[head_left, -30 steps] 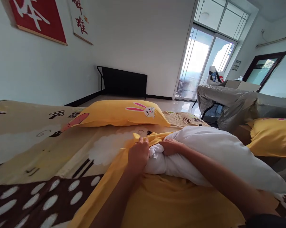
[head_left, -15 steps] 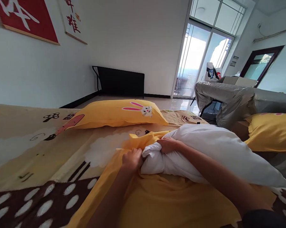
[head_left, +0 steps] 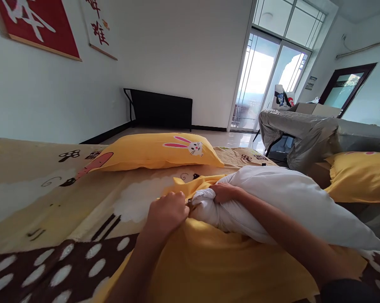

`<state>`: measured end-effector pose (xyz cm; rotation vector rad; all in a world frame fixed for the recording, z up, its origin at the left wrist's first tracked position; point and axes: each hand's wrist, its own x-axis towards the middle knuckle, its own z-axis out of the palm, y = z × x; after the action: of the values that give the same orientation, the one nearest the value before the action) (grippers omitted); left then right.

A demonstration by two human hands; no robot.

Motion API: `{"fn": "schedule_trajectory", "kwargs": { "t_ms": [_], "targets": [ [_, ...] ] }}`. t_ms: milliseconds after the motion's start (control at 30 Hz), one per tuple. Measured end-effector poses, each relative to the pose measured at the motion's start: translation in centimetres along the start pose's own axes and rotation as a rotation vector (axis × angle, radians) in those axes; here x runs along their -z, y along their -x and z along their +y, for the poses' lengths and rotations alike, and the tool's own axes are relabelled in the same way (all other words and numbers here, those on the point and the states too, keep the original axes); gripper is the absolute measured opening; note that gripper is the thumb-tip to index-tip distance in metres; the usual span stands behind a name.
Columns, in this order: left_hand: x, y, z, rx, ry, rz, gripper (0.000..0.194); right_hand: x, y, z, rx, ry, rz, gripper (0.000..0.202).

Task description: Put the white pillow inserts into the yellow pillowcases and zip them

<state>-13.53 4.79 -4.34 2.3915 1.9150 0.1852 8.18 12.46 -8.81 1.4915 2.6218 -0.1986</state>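
Note:
A white pillow (head_left: 281,193) lies at the centre right, its near-left corner bunched up. My right hand (head_left: 223,192) is closed round that bunched white corner. Just left of it, my left hand (head_left: 171,209) is a fist, gripping the edge of a yellow pillowcase (head_left: 215,261). The pillowcase spreads under the pillow and toward me, and a fold of it rises behind the white corner. Both hands' fingertips are mostly hidden in cloth.
Beyond my hands, a yellow pillow with a rabbit face (head_left: 152,151) lies on the patterned bedspread (head_left: 92,202). Another yellow pillow (head_left: 360,176) is at the right. A plastic-covered table (head_left: 319,126) stands behind it, with boxes on top.
My left hand has shifted slightly left and up, pulling the pillowcase edge with it. The pillowcase's near-left part has moved and looks tauter. My right hand stays on the white corner.

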Motion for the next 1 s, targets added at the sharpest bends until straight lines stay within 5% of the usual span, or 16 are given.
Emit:
{"fn": "schedule_trajectory", "kwargs": {
  "t_ms": [233, 467, 733, 1000],
  "targets": [
    [1.1, 0.4, 1.9, -0.065, 0.099, 0.092, 0.029, -0.2, 0.9, -1.4, -0.098, 0.078, 0.034, 0.036],
    [1.4, 1.1, 1.6, -0.049, 0.121, 0.140, 0.026, -1.6, 4.2, -6.2, -0.172, 0.213, 0.175, 0.037],
    [1.8, 2.0, 2.4, -0.103, 0.134, 0.129, 0.027, 4.3, 6.5, -8.7, -0.110, 0.312, 0.246, 0.033],
    [1.3, 2.5, 3.3, -0.176, 0.134, 0.062, 0.025, -3.1, 2.7, -9.7, -0.084, 0.198, 0.160, 0.017]
  ]
}}
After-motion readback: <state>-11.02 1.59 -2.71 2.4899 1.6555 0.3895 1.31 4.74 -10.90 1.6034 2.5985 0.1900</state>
